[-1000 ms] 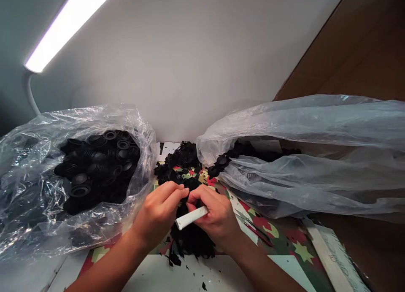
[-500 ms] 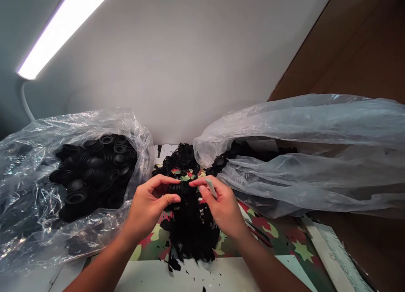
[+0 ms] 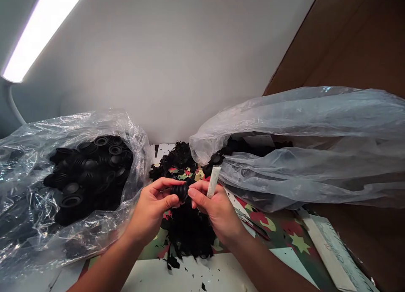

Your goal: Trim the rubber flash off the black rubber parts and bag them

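Observation:
A ribbed black rubber part (image 3: 179, 192) sits between the thumb and fingers of my left hand (image 3: 155, 205). My right hand (image 3: 215, 205) pinches at the right edge of that part, and a pale flat strip (image 3: 214, 181) sticks up from between its fingers. Below both hands lies a heap of black scraps (image 3: 191, 233) on a patterned red, green and yellow cover (image 3: 262, 218). On the left, a clear plastic bag (image 3: 139, 148) holds many black ribbed parts (image 3: 91, 165).
Another clear bag (image 3: 303, 114) stretches across the right, with black pieces at its mouth. Tweezers-like slim tools (image 3: 256, 228) lie right of my right hand. A white board (image 3: 186, 277) borders the front, and cardboard (image 3: 351, 43) stands at the right.
My right thumb and fingers have closed at the black part's edge, and the pale strip has swung more upright. The whole view has shifted slightly.

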Motion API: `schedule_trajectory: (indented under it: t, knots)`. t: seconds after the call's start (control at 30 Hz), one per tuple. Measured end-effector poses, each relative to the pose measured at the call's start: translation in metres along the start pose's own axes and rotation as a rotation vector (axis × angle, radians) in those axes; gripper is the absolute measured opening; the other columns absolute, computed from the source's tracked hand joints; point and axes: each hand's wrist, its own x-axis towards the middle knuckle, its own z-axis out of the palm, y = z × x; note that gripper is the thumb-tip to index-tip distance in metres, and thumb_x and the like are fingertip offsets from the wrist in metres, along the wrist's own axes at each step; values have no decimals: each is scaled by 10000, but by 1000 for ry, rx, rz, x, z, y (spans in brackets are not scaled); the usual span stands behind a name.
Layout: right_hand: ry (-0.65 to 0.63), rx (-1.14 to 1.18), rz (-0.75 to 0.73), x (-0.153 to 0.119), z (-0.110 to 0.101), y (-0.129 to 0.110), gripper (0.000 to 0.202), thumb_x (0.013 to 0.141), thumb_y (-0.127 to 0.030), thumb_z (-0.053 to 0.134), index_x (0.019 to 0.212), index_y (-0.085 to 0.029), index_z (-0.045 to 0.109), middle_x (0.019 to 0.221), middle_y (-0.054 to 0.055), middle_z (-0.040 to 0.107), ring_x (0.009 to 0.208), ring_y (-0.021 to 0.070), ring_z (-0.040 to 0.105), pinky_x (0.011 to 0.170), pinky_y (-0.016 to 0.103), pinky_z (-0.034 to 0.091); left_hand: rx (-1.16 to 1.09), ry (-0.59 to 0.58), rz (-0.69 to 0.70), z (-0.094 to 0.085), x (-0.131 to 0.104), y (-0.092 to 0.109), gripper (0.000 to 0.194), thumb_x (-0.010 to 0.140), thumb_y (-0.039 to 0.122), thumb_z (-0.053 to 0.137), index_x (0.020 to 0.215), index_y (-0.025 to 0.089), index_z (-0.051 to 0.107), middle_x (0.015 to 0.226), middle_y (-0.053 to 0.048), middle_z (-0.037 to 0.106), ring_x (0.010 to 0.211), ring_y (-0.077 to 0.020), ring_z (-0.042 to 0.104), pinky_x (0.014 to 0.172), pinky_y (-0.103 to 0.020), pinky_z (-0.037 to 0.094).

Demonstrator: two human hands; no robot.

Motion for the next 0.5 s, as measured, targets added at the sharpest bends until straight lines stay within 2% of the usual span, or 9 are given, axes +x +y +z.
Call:
schedule_trajectory:
  t: [0.07, 0.13, 0.23, 0.3, 0.33, 0.4, 0.47, 0.5]
  knots:
    - [-3, 11, 8, 0, 0, 0, 326, 806, -447, 700, 615, -203, 598, 598, -33, 523, 585, 121, 441, 584, 261, 349, -19, -6, -4, 2, 0, -2, 396, 572, 374, 945, 899, 203, 799, 867, -47, 782, 631, -141, 653, 578, -227, 522]
    - [-19, -30, -3, 0, -1, 1, 342, 829, -463, 673, 628, -201, 581, 593, -29, 533, 576, 121, 447, 565, 258, 335, 78, -5, 39, 0, 0, 1, 363, 610, 382, 921, 906, 209, 802, 796, -42, 769, 610, -152, 646, 564, -241, 519]
    - [-55, -250, -82, 1, -6, 7, 389, 937, -498, 518, 682, -209, 570, 506, -45, 492, 500, 122, 422, 534, 263, 323, 417, 75, 291, -11, -4, 19, 279, 651, 343, 896, 891, 225, 818, 814, -67, 769, 748, -215, 677, 680, -300, 551]
    - [-3, -469, -178, 2, -12, 16, 454, 956, -488, 483, 588, -224, 474, 497, -45, 445, 485, 121, 412, 513, 261, 304, 514, 134, 466, -20, -11, 38, 268, 710, 392, 853, 920, 229, 819, 905, -96, 778, 879, -261, 688, 785, -348, 554]
    - [63, -539, -224, 3, -14, 21, 452, 932, -481, 522, 567, -231, 432, 507, -45, 440, 486, 121, 407, 497, 256, 293, 489, 115, 514, -24, -15, 47, 290, 751, 452, 809, 930, 224, 816, 913, -107, 777, 891, -276, 693, 791, -368, 555]
    - [141, -582, -279, 6, -18, 30, 313, 884, -467, 592, 686, -232, 535, 629, -21, 570, 540, 143, 499, 510, 246, 354, 483, -55, 503, -29, -23, 62, 322, 804, 512, 737, 916, 219, 810, 847, -111, 767, 813, -275, 703, 732, -378, 561]
    - [129, -569, -271, 8, -21, 36, 239, 890, -467, 585, 843, -234, 611, 787, 21, 683, 604, 172, 594, 543, 256, 424, 692, -235, 468, -32, -26, 72, 190, 811, 409, 743, 875, 243, 809, 815, -95, 764, 774, -258, 702, 727, -374, 556]
    - [109, -566, -255, 8, -22, 38, 251, 905, -478, 565, 886, -236, 626, 773, 23, 691, 604, 181, 609, 543, 259, 434, 865, -257, 467, -35, -25, 76, 111, 818, 312, 731, 880, 261, 808, 851, -88, 771, 807, -252, 703, 767, -376, 550]
